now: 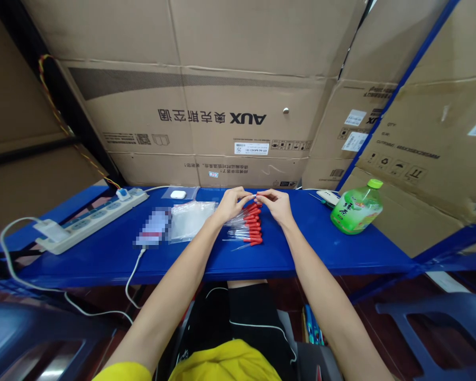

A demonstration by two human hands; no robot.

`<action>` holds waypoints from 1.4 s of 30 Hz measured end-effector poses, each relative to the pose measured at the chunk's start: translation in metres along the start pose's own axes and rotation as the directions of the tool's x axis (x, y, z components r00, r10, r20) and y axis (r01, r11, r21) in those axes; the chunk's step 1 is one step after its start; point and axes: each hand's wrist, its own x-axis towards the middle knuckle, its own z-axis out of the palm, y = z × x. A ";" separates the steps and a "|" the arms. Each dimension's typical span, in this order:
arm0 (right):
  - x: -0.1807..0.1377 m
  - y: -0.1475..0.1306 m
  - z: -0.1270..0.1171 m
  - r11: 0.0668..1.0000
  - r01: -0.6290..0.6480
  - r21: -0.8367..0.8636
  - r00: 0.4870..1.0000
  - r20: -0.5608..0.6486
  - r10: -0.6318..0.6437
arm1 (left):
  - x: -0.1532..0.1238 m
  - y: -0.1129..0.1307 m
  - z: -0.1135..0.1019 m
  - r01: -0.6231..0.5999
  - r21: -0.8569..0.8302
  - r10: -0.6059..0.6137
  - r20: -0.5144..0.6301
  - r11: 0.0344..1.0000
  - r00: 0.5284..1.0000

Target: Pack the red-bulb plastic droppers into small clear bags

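Observation:
At the back of the blue table, my left hand (234,203) and my right hand (275,203) meet, each with thumb and forefinger pinched together. Between the fingertips is a small piece with red at its right end; it looks like one of the droppers, but it is mostly hidden. Just below the hands lies a row of several glass droppers (254,229), thin clear tubes pointing left and red bulbs to the right. A stack of clear plastic bags (186,225) lies left of my left forearm.
A phone (154,227) on a white cable and a power strip (99,217) are on the left. Behind the bags sits a white case (178,194). To the right stand a green drink bottle (357,209) and a pale device (327,198). Cardboard (222,84) walls the table in.

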 end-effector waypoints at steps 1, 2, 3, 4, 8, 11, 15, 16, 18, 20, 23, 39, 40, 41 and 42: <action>0.000 0.001 0.000 1.000 0.002 -0.008 1.000 0.007 -0.002 | 0.000 -0.001 0.000 -0.009 0.003 0.009 0.005 1.000 1.000; 0.000 0.001 0.000 1.000 0.004 -0.018 1.000 0.015 -0.004 | 0.000 -0.002 -0.001 -0.017 0.005 0.017 0.010 1.000 1.000; -0.001 0.001 -0.001 0.999 0.006 -0.032 1.000 0.025 -0.006 | 0.000 -0.003 -0.001 -0.026 0.009 0.026 0.020 1.000 0.999; -0.001 0.002 -0.001 0.999 0.010 -0.047 0.999 0.036 -0.008 | 0.000 -0.005 -0.001 -0.033 0.014 0.032 0.034 0.999 0.999; -0.002 -0.002 -0.004 0.989 0.063 -0.132 0.995 0.088 -0.051 | 0.001 -0.014 -0.001 -0.056 0.029 0.054 0.093 0.998 0.994; -0.002 -0.008 -0.007 0.961 0.142 -0.238 0.984 0.136 -0.111 | 0.001 -0.017 -0.002 -0.083 0.028 0.079 0.101 0.996 0.992; -0.003 -0.013 -0.006 0.924 0.216 -0.316 0.971 0.169 -0.169 | 0.001 -0.012 -0.006 -0.116 0.003 0.116 0.082 0.993 0.990; -0.004 -0.013 -0.004 0.922 0.221 -0.317 0.972 0.152 -0.180 | 0.001 -0.010 -0.008 -0.112 -0.008 0.112 0.058 0.994 0.992; -0.004 -0.012 -0.001 0.926 0.214 -0.312 0.976 0.101 -0.192 | 0.000 -0.006 -0.010 -0.079 -0.025 0.079 -0.006 0.997 0.997; -0.004 -0.010 0.001 0.933 0.197 -0.300 0.980 0.066 -0.185 | 0.000 -0.004 -0.011 -0.026 -0.033 0.024 -0.067 0.999 0.997; -0.001 -0.007 -0.002 0.951 0.160 -0.263 0.987 0.059 -0.150 | 0.000 -0.004 -0.010 0.065 -0.080 -0.074 -0.120 0.995 0.990; 0.008 0.001 -0.003 0.997 0.066 -0.036 0.998 -0.001 -0.067 | 0.008 -0.004 0.013 0.125 -0.899 -0.493 -0.110 0.420 0.863; 0.008 0.001 -0.002 0.997 0.069 -0.045 0.998 0.005 -0.069 | 0.007 -0.004 0.014 0.120 -0.900 -0.494 -0.115 0.419 0.862; 0.007 0.001 -0.002 0.996 0.075 -0.055 0.997 0.012 -0.074 | 0.007 -0.004 0.015 0.117 -0.901 -0.493 -0.117 0.418 0.862; 0.007 0.001 -0.002 0.995 0.081 -0.064 0.997 0.019 -0.080 | 0.007 -0.004 0.016 0.115 -0.901 -0.491 -0.118 0.418 0.863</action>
